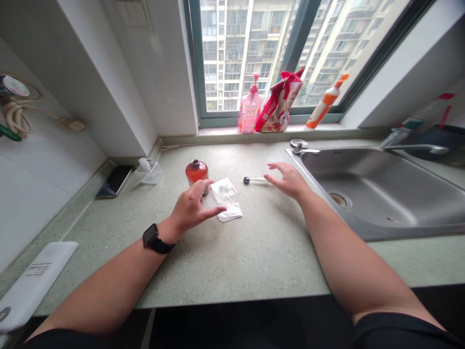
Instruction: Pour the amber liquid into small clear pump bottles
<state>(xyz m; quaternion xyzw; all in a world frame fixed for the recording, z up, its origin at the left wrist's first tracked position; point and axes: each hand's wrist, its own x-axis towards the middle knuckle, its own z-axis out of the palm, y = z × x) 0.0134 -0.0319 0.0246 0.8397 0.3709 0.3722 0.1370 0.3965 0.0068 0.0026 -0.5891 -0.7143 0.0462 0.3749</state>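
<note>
Two bare hands reach over a speckled pale-green worktop [240, 266] beside a stainless-steel sink [392, 194], seen from the head camera. The left hand [192, 206], a black watch [150, 235] at its wrist, has thumb and forefinger spread wide; the forefinger overlaps the lower part of an amber-red bottle [196, 170], which stands upright with its narrow dark neck uncapped. The thumb reaches over a folded white sheet [230, 213] just right of the bottle; whether it touches the sheet cannot be told. A clear, crumpled-looking plastic piece [224, 189] lies on the sheet. The right hand [288, 180] has its fingers parted, the thumb near the pale stem of a dark-headed piece [246, 181] lying on the worktop between sheet and sink; contact there is unclear. At left lie a dark phone [114, 182] and a clear container [149, 173]. On the windowsill stand a pink pump bottle [250, 111], a red-and-white bag [281, 104] and a tilted orange-and-white bottle [324, 105].
</note>
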